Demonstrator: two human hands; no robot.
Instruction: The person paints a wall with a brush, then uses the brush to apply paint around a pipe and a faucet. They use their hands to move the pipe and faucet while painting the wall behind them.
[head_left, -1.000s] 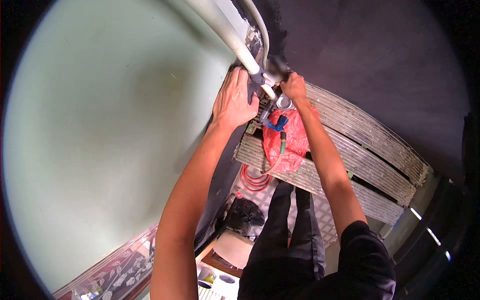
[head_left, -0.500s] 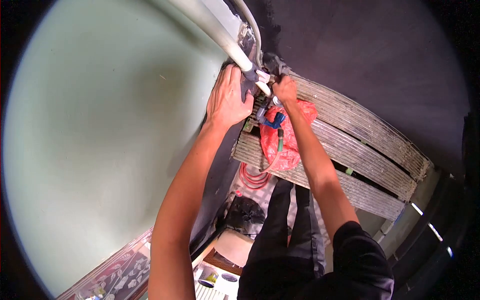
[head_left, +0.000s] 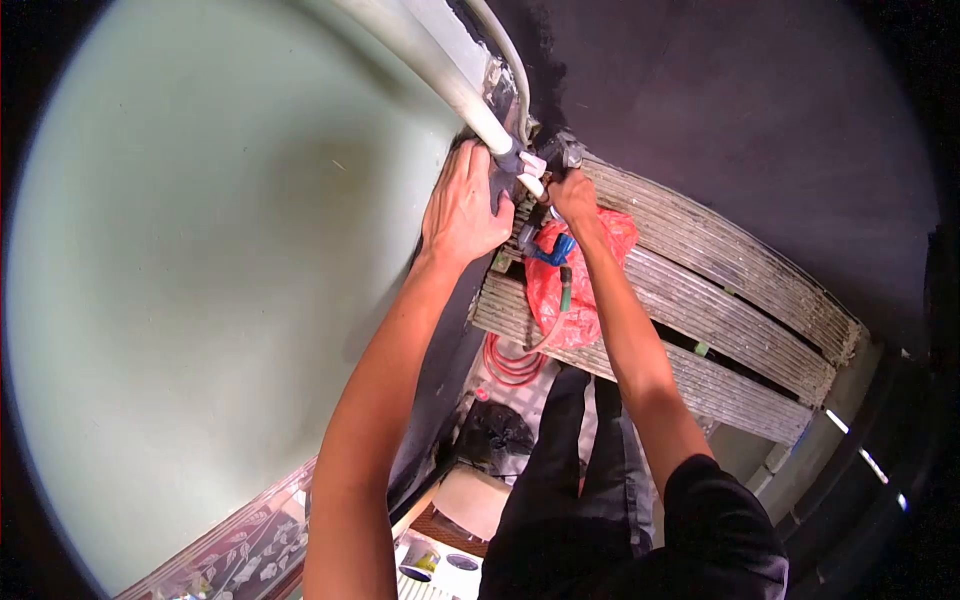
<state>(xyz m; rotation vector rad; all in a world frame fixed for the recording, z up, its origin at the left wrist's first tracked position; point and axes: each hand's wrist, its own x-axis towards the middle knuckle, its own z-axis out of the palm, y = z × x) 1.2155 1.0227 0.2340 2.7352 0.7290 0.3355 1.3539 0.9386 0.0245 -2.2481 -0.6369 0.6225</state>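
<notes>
My left hand (head_left: 467,215) lies against the corner of the pale green wall (head_left: 220,250), thumb apart from the fingers, beside the thick white pipe (head_left: 445,75). Closed behind the lower pipe joint, my right hand (head_left: 574,197) has its fingers partly hidden. A dark grey bunched thing (head_left: 562,150) shows just past its knuckles; I cannot make out what it grips. Between my hands, a short white pipe piece (head_left: 532,186) runs down towards a grey elbow (head_left: 528,238) and a blue tap (head_left: 556,252). A hose with a green end (head_left: 566,290) hangs from the tap.
A red plastic bag (head_left: 575,325) lies behind the tap on a slatted, ridged bench (head_left: 720,270). Below are a coiled red hose (head_left: 512,368), a black bag (head_left: 495,435) and a white surface with cups (head_left: 420,562). A dark wall (head_left: 740,110) rises at right.
The view has shifted slightly, moving the scene a little right and down. My right hand has shifted slightly at the joint, and more of the dark grey thing shows. My left hand stays at the wall corner.
</notes>
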